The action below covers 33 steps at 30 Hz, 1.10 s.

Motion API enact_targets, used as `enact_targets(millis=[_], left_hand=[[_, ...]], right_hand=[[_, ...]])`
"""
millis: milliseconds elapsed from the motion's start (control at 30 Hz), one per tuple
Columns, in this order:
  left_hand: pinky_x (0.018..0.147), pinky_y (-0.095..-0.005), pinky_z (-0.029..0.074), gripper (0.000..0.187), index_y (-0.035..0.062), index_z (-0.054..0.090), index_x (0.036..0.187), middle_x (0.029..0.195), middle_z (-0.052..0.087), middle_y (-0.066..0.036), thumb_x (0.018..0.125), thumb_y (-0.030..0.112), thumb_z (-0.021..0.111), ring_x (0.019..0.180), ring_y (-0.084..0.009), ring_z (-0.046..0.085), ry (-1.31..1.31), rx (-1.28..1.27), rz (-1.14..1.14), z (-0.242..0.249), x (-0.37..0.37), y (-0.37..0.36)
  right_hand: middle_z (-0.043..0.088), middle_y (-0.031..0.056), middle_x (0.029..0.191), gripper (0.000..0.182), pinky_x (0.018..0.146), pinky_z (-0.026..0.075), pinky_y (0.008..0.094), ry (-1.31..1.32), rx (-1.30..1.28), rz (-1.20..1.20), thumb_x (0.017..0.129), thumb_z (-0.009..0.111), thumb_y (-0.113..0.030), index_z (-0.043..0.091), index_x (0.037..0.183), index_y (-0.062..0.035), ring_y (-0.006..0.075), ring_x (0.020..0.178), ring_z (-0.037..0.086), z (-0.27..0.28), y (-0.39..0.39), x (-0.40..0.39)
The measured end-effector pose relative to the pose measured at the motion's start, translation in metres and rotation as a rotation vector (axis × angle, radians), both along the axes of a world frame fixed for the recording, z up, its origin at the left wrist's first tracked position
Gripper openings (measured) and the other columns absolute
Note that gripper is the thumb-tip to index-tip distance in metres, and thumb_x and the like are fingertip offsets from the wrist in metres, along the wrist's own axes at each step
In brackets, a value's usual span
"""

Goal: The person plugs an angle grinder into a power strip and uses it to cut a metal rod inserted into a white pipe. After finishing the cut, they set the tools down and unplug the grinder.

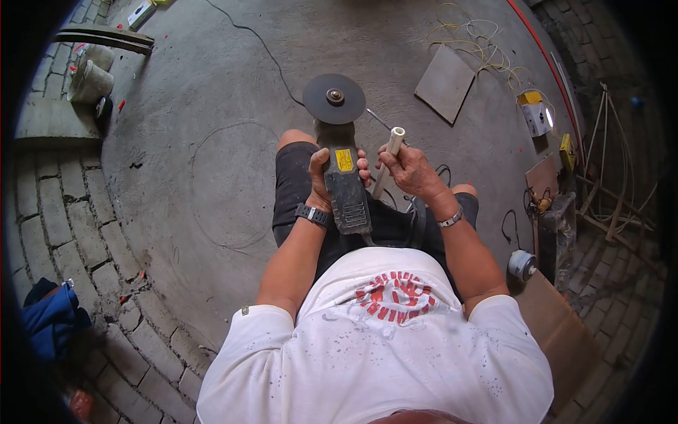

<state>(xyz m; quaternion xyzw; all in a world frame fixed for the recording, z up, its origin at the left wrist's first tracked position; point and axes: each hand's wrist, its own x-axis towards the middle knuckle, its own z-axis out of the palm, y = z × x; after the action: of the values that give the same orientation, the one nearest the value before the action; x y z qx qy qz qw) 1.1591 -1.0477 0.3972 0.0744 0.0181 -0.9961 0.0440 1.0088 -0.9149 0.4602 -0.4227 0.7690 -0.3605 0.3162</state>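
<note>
My left hand point(320, 177) is wrapped round the body of an angle grinder point(347, 198), its fingertips showing on the far side. The grinder has a dark casing with a yellow label, and its round grey cutting disc point(321, 102) points away from me. In my right hand point(412, 169) is a white plastic pipe point(385, 173), gripped near its upper end, where the hollow opening shows. The pipe slants down beside the grinder, over my lap. Just beyond the pipe, a thin rod point(378, 119) shows against the floor.
A black cord point(265, 46) crosses the concrete floor. Ahead on the right lie a square board point(445, 83) and tangled yellow wire point(487, 42). Buckets point(92, 81) stand at the far left. Boxes point(537, 113) and a cardboard sheet point(558, 332) are on the right.
</note>
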Motion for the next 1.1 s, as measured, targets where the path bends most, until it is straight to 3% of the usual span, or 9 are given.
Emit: enact_targets(millis=[100, 233, 300, 400, 1100], left_hand=[[0.081, -0.039, 0.055, 0.073, -0.0028, 0.05, 0.115, 0.093, 0.058, -0.011, 0.076, 0.057, 0.066, 0.082, -0.025, 0.063, 0.03, 0.006, -0.007, 0.001, -0.001, 0.0], [0.081, -0.0393, 0.055, 0.073, -0.0032, 0.05, 0.115, 0.092, 0.059, -0.011, 0.077, 0.057, 0.065, 0.083, -0.0252, 0.063, 0.01, 0.054, -0.007, 0.001, 0.0, 0.001], [0.079, -0.0422, 0.058, 0.074, -0.0045, 0.051, 0.115, 0.097, 0.064, -0.017, 0.076, 0.057, 0.062, 0.084, -0.029, 0.068, 0.037, 0.079, -0.007, -0.005, 0.0, 0.0], [0.079, -0.0427, 0.058, 0.074, -0.0045, 0.051, 0.116, 0.097, 0.064, -0.017, 0.077, 0.057, 0.061, 0.084, -0.0295, 0.068, 0.041, 0.037, 0.019, -0.009, -0.001, 0.001], [0.081, -0.0398, 0.056, 0.072, -0.0026, 0.052, 0.115, 0.095, 0.062, -0.012, 0.077, 0.057, 0.065, 0.085, -0.0261, 0.066, 0.029, 0.017, -0.001, -0.001, -0.002, 0.001]], right_hand=[[0.066, 0.015, 0.084, 0.037, 0.074, 0.051, 0.0339, -0.221, -0.048, -0.067, 0.098, 0.051, -0.034, 0.059, 0.103, 0.0017, 0.0245, 0.081, 0.067, 0.003, -0.007, 0.003], [0.067, 0.0123, 0.089, 0.046, 0.079, 0.052, 0.0326, -0.416, -0.048, -0.027, 0.1, 0.044, -0.042, 0.059, 0.105, 0.0012, 0.0217, 0.086, 0.066, 0.004, -0.018, -0.013], [0.067, 0.0113, 0.088, 0.05, 0.08, 0.054, 0.0338, -0.713, 0.008, -0.017, 0.1, 0.041, -0.046, 0.058, 0.106, 0.0012, 0.0205, 0.084, 0.066, 0.012, -0.02, -0.023], [0.066, 0.0109, 0.087, 0.052, 0.079, 0.055, 0.0358, -0.836, -0.004, 0.045, 0.1, 0.04, -0.048, 0.058, 0.106, 0.001, 0.0191, 0.083, 0.066, 0.02, -0.017, -0.032], [0.068, 0.0104, 0.08, 0.05, 0.068, 0.058, 0.0383, -0.968, 0.079, -0.028, 0.098, 0.044, -0.05, 0.058, 0.1, -0.0019, 0.0183, 0.075, 0.068, 0.009, -0.022, -0.033]])
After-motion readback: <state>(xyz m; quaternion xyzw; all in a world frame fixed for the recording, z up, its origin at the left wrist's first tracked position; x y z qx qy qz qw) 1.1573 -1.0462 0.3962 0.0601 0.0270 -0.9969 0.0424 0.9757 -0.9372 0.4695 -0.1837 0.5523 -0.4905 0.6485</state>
